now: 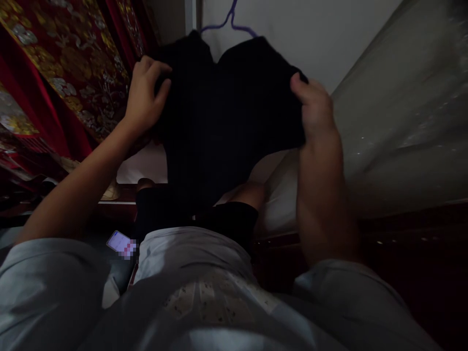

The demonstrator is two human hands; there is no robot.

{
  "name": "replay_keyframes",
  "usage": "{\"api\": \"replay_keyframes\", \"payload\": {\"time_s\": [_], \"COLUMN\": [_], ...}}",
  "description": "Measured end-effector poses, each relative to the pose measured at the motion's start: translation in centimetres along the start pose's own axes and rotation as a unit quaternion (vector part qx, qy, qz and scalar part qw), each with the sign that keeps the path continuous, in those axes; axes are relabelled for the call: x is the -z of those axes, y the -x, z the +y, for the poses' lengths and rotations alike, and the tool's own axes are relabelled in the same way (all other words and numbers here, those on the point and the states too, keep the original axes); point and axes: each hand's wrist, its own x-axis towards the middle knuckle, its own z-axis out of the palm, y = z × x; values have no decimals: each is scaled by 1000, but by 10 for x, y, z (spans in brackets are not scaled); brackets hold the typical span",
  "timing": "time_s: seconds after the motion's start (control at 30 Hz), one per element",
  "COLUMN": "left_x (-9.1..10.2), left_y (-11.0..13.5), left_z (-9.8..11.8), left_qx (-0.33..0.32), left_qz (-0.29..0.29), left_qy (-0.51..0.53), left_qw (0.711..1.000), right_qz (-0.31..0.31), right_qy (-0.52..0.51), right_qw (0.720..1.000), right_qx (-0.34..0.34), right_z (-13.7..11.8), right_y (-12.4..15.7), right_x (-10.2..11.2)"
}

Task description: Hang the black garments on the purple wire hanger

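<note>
A black garment (226,117) hangs in front of me on a purple hanger (234,22), whose hook shows above it. My left hand (146,95) grips the garment's left shoulder with curled fingers. My right hand (314,109) pinches the right shoulder edge, slightly blurred. Both arms reach up from my light shirt sleeves. The lower part of the garment drops toward my lap.
A red and gold patterned cloth (62,63) hangs at the left. A pale wall (314,34) is behind, and a light bed or mattress (402,122) slopes at the right with dark wooden furniture (402,253) below. A lit phone (119,241) lies beside my left thigh.
</note>
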Motion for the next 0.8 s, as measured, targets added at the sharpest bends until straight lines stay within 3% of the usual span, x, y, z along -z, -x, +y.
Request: {"api": "replay_keyframes", "payload": {"time_s": [0.07,0.1,0.13,0.2,0.23,0.27,0.3,0.33,0.37,0.4,0.5,0.53,0.6,0.67,0.8], "left_x": [2,2,1,-2,-3,-4,-4,-3,0,5,29,39,61,80,94], "left_y": [-6,-8,-8,-2,5,13,22,32,41,49,62,62,61,56,47], "left_z": [24,36,48,71,79,86,89,89,85,78,44,32,11,-3,-18], "left_qx": [58,126,208,350,391,412,421,424,427,426,411,400,387,370,259], "left_qz": [-11,-26,-40,-54,-58,-61,-72,-91,-115,-138,-180,-183,-193,-197,-134], "left_qy": [152,250,349,499,536,552,551,536,511,480,374,345,303,268,198], "left_qw": [987,960,913,791,746,722,717,724,737,754,812,829,849,867,936], "right_qz": [-83,-165,-266,-464,-542,-597,-630,-642,-631,-597,-389,-313,-207,-190,-277], "right_qy": [-57,-59,-44,6,26,33,30,20,9,0,5,17,34,29,-29], "right_qw": [995,984,963,885,840,801,776,765,773,799,919,949,978,981,958], "right_qx": [-12,-20,-23,-13,-13,-20,-34,-49,-63,-73,-59,-43,-15,-4,-65], "right_z": [-18,-27,-34,-45,-46,-45,-41,-35,-26,-16,19,30,48,57,59], "right_y": [17,27,36,51,55,56,55,52,48,42,23,18,12,11,23], "right_x": [-6,-12,-20,-39,-48,-56,-62,-64,-64,-62,-53,-52,-56,-66,-87]}}
